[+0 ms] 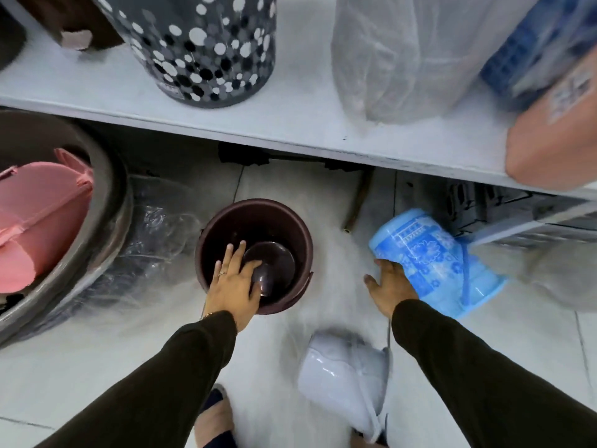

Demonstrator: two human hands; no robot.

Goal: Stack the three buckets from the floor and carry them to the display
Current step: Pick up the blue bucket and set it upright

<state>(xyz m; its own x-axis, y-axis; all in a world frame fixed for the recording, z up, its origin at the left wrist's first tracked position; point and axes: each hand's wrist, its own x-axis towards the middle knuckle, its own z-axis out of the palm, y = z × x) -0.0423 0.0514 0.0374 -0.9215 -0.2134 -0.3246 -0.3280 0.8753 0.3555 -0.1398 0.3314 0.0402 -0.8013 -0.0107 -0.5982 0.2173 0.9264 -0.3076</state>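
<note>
— White floor tiles [80, 376] are seen below a shelf [290, 124]; where are the buckets placed?

— Taking the brown bucket [284, 221] as landmark: upright, with the left hand [232, 282] spread open over its near rim. To its right, the blue bucket [433, 263] is tipped and touched by the right hand [387, 282], fingers apart. Nearer, the white bucket [342, 373] lies on its side.

— What could be spoiled?

— The blue bucket could be rolled away, being pressed rather than gripped.

maroon bucket [255, 253], blue floral-print bucket [433, 260], prob. white bucket [345, 373], polka-dot bin [200, 43]
</note>
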